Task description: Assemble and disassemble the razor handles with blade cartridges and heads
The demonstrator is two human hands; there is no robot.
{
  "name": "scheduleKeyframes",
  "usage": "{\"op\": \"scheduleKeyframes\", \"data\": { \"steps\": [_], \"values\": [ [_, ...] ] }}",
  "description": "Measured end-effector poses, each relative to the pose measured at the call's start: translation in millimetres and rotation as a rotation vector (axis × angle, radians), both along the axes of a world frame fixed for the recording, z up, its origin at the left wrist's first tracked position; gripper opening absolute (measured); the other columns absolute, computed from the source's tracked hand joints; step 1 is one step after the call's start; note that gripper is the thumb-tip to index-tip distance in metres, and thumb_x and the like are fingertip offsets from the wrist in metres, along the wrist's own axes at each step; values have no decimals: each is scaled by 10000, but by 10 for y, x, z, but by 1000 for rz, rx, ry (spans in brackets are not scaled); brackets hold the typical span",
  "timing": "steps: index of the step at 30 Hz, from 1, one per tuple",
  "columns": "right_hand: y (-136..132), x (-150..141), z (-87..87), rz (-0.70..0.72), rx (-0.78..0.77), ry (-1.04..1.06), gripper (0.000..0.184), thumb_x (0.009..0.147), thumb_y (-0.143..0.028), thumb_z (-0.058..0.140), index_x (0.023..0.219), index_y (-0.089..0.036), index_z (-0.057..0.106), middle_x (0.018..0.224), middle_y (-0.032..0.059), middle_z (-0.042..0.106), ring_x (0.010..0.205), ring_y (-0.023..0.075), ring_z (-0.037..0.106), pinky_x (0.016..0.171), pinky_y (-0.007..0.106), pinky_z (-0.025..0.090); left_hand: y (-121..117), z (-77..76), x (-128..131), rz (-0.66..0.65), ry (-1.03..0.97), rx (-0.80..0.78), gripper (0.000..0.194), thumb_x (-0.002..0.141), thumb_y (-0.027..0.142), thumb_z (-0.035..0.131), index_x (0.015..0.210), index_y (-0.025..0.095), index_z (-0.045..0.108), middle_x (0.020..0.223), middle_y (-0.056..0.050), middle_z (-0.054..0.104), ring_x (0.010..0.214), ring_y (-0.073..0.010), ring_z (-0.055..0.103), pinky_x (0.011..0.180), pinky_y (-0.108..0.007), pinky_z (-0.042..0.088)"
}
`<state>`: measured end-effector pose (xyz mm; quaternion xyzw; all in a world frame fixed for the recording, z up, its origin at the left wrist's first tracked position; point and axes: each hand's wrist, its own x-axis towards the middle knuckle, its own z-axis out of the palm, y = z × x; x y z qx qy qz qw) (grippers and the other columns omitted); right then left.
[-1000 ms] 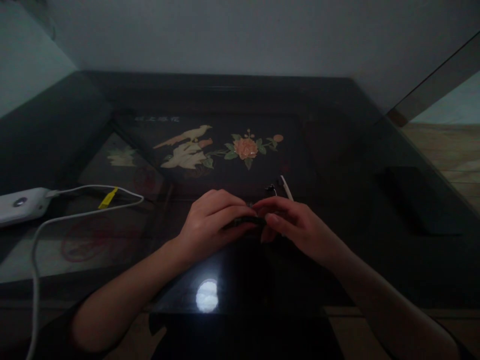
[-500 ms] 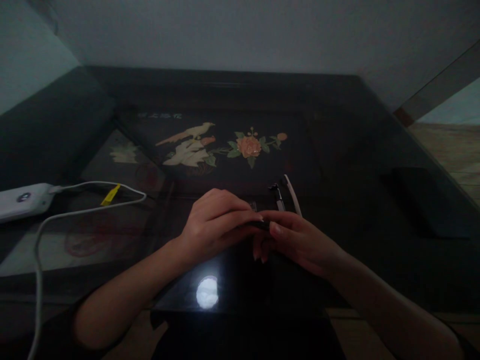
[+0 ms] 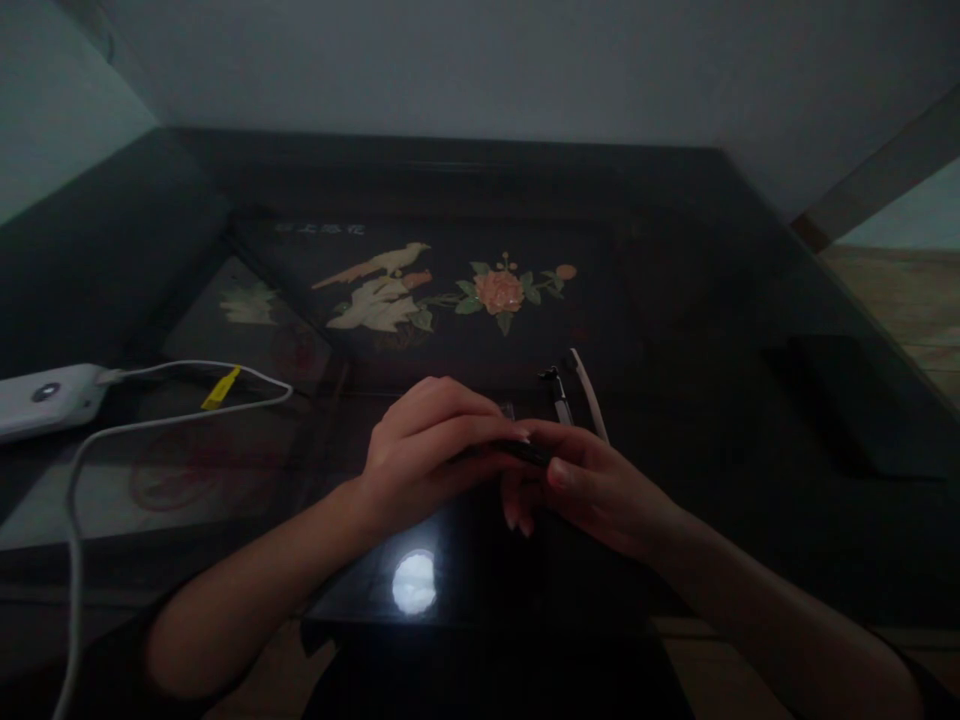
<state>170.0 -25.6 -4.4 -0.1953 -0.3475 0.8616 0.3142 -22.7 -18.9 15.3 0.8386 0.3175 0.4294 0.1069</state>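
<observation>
Both hands meet over the near middle of the dark glossy table. Between them is a small thin black piece (image 3: 529,453), mostly covered by fingers, so its kind does not show. My left hand (image 3: 431,440) pinches it from the left, fingers closed over its top. From the right, my right hand (image 3: 596,485) grips its other end between thumb and fingers, with lower fingers curled beneath. Just beyond the right fingers lie a small black-and-silver part (image 3: 559,392) and a pale curved strip (image 3: 589,392), side by side on the table.
On the left, a white power bank (image 3: 45,400) has a white cable (image 3: 169,425) with a yellow tag (image 3: 220,388). A dark flat rectangular object (image 3: 862,405) lies at the right. Bird and flower inlay (image 3: 499,292) decorates the tabletop (image 3: 697,250). A wall stands behind.
My right thumb has drawn slightly back to the right, showing more of the black piece. My left hand stays almost still.
</observation>
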Motion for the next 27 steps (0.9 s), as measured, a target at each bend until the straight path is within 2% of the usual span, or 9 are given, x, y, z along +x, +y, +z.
{"op": "scheduleKeyframes", "data": {
  "steps": [17, 21, 27],
  "values": [
    [-8, -14, -25, 21, 2, 22, 384, 719, -335, 803, 1026, -168, 643, 756, -1, 675, 636, 103, 644, 590, 214, 500, 3, 16, -13, -88, -25, 49, 131, 862, 269, 649, 985, 226, 662, 851, -22, 697, 759, -145, 662, 673, -282, 554],
    [6, -7, -4, -34, 15, -43, 416, 683, -300, 825, 1037, -188, 637, 783, -11, 663, 635, 105, 631, 591, 227, 509, 17, 5, -18, -85, 3, 54, 158, 856, 268, 658, 1012, 239, 658, 901, -24, 707, 799, -148, 670, 701, -282, 555],
    [118, 80, 75, -171, 166, -116, 361, 728, -273, 783, 1048, -210, 627, 863, -8, 641, 657, 97, 613, 613, 226, 509, 57, -21, -43, -20, 14, 27, 200, 919, 278, 560, 1089, 204, 635, 1031, -76, 690, 913, -169, 649, 780, -303, 536]
  ]
}}
